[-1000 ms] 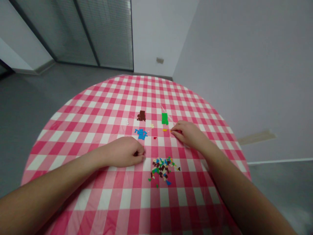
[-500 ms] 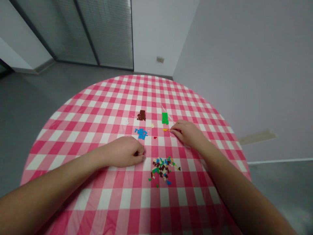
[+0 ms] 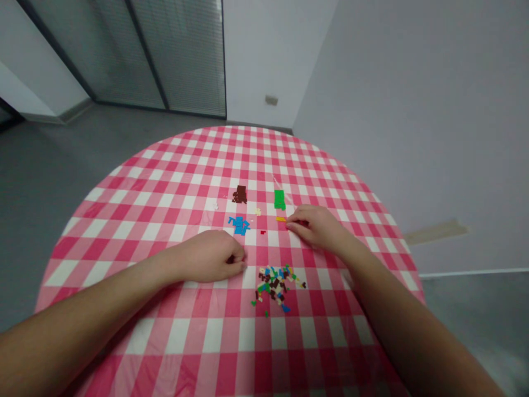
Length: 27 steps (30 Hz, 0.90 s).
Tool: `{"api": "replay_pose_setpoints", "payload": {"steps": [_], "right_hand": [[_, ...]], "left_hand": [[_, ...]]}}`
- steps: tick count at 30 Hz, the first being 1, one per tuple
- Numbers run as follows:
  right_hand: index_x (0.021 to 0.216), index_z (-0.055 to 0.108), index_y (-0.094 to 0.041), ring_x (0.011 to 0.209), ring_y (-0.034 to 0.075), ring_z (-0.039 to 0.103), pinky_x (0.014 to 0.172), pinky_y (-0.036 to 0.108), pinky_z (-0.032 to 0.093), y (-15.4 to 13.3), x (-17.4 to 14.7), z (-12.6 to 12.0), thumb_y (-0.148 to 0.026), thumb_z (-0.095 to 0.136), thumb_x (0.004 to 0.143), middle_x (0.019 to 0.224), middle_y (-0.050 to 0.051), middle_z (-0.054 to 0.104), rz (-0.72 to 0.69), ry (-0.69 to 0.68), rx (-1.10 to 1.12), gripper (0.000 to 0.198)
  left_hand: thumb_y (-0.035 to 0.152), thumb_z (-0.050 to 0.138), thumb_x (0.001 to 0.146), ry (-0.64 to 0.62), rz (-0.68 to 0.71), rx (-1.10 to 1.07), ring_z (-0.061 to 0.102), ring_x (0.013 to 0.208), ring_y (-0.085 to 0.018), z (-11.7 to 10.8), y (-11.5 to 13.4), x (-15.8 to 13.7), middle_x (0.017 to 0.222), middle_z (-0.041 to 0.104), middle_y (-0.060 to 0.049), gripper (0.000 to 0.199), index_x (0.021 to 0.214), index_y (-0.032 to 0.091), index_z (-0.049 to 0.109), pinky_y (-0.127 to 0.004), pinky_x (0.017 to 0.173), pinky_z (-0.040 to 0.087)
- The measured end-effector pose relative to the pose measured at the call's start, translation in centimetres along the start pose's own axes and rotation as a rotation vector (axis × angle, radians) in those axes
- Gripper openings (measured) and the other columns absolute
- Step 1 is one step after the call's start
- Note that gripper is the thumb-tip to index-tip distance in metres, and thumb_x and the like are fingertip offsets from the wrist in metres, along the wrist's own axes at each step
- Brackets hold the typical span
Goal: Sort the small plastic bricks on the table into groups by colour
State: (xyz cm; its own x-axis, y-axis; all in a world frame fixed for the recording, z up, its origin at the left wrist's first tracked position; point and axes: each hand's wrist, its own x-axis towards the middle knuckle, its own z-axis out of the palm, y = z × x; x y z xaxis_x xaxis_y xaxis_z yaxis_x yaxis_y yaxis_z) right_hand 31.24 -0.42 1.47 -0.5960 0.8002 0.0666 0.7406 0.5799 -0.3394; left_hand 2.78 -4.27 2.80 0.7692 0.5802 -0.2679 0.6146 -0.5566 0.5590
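On the checked tablecloth, my left hand (image 3: 210, 256) rests with its fingers curled in; whatever they may hold is hidden. Just beyond it lies a group of blue bricks (image 3: 239, 225). My right hand (image 3: 316, 225) is closed in a pinch at the right end of a short row of small yellow bricks (image 3: 280, 219), with its fingertips against the end brick. A block of green bricks (image 3: 279, 199) lies just above that row. Between my hands are a tiny red brick (image 3: 263, 232) and a few cream pieces (image 3: 258, 212).
Nearer to me spreads a loose pile of mixed small bricks (image 3: 275, 284). Dark brown bricks (image 3: 240, 194) lie grouped at the back, with tiny white pieces (image 3: 215, 206) to their left. The round table (image 3: 165, 165) stands near a wall and a glass partition.
My right fingertips have shifted very slightly, and the yellow piece at them now lies in line against the yellow row. My left hand has stayed put.
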Motion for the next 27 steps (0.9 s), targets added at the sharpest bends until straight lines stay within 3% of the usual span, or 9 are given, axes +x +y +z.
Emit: {"api": "replay_pose_setpoints", "payload": {"steps": [8, 18, 27], "right_hand": [[0.083, 0.074, -0.020, 0.077, 0.018, 0.066, 0.071, 0.030, 0.047, -0.1, -0.5, -0.7, -0.019, 0.062, 0.088, 0.085, 0.005, 0.075, -0.016, -0.083, 0.037, 0.014], [0.087, 0.072, -0.016, 0.084, 0.020, 0.061, 0.077, 0.033, 0.047, -2.8, 0.6, 1.5, -0.019, 0.054, 0.096, 0.086, 0.009, 0.070, -0.036, 0.099, -0.023, 0.021], [0.094, 0.074, -0.014, 0.088, 0.023, 0.058, 0.081, 0.036, 0.046, -3.1, 1.1, 2.7, -0.019, 0.050, 0.100, 0.089, 0.012, 0.068, -0.106, 0.047, -0.158, 0.025]], "left_hand": [[0.024, 0.053, 0.085, 0.008, 0.005, 0.011, 0.039, 0.050, -0.009, 0.0, -0.1, 0.1, 0.056, 0.049, 0.003, 0.029, 0.058, 0.016, 0.048, -0.027, 0.054, 0.024], [0.025, 0.053, 0.086, 0.022, 0.005, 0.022, 0.040, 0.050, -0.009, 0.1, 0.0, 0.1, 0.057, 0.052, 0.003, 0.030, 0.058, 0.016, 0.048, -0.027, 0.054, 0.024], [0.023, 0.053, 0.085, 0.024, 0.009, 0.030, 0.040, 0.050, -0.009, 0.0, 0.2, 0.1, 0.056, 0.053, 0.002, 0.028, 0.058, 0.016, 0.052, -0.028, 0.053, 0.023]]}}
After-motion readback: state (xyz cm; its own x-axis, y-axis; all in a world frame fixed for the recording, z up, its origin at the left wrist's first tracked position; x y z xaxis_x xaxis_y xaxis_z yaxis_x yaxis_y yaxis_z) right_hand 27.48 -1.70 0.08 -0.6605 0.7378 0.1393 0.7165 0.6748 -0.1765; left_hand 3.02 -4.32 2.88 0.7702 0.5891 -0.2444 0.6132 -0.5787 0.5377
